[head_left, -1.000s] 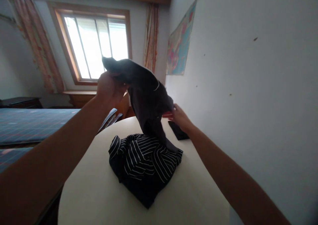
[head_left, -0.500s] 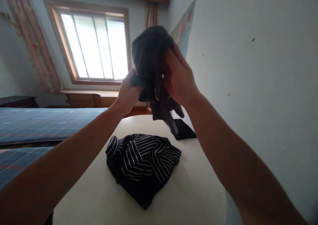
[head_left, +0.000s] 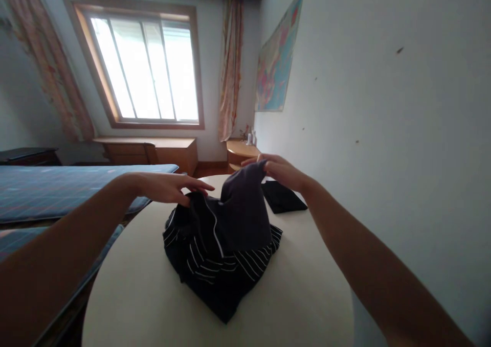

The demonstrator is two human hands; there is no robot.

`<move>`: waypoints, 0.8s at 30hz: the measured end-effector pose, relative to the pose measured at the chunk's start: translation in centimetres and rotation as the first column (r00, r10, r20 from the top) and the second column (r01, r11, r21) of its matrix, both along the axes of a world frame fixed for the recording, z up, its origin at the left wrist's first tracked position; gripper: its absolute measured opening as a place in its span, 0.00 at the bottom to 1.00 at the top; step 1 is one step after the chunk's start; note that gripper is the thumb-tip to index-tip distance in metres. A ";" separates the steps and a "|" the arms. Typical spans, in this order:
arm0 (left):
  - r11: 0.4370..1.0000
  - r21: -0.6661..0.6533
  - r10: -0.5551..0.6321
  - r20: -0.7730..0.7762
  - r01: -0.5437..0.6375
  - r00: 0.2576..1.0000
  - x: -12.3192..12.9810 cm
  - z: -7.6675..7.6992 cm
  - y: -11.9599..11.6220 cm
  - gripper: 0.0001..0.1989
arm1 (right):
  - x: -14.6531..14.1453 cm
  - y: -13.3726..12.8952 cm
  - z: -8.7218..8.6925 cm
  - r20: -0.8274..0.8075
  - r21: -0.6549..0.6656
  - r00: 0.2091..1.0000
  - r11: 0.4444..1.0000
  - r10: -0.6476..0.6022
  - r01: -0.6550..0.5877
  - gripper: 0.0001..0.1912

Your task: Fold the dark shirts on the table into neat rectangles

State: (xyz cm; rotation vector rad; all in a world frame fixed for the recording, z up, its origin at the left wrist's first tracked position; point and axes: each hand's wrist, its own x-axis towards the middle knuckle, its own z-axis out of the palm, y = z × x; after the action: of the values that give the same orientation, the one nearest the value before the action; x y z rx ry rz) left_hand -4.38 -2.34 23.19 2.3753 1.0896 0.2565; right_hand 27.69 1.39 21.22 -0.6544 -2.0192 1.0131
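Note:
A dark grey garment with a black part edged by a thin white line lies partly over a black-and-white striped garment. My right hand pinches the grey garment's upper corner and holds that side raised. Fingers stretched out, my left hand is over the garment's left end, its thumb at the black part. Beneath the pile, a black cloth shows a pointed corner toward me. What kind of garment the grey one is, I cannot make out.
The pile rests on a round white table. A folded black cloth lies at its far right. Blue checked mattresses stand to the left, and a wall runs along the right. Beyond are a wooden desk and a small corner shelf.
Both hands have come down from in front of the window with the bunched grey garment. It now spreads over the striped one. My left hand's fingers have opened out.

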 end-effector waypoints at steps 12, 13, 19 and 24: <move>0.966 0.258 0.074 -0.239 -0.010 0.968 8.3 -13.9 -1.6 0.40 | 4.5 7.4 -11.3 0.642 0.059 0.646 0.867 -0.412 0.494 0.14; 0.962 0.274 0.089 -0.264 -0.014 0.961 8.7 -15.1 -1.8 0.41 | 5.2 8.0 -12.4 0.639 0.109 0.586 0.813 -0.498 0.573 0.17; 0.966 0.258 0.110 -0.286 -0.034 0.952 8.6 -16.0 -2.0 0.46 | 7.9 8.4 -19.7 0.629 0.244 0.283 0.530 -0.724 0.812 0.29; 0.995 0.078 0.081 -0.190 -0.067 0.978 7.7 -13.9 -1.6 0.41 | 8.7 9.1 -20.7 0.524 0.076 0.337 0.437 -0.782 0.896 0.17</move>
State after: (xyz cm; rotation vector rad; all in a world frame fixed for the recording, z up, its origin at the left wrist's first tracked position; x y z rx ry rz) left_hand 3.30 -3.92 9.31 2.4662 1.2793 0.0923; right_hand 36.43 10.52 0.48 -2.0335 -1.4942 0.3951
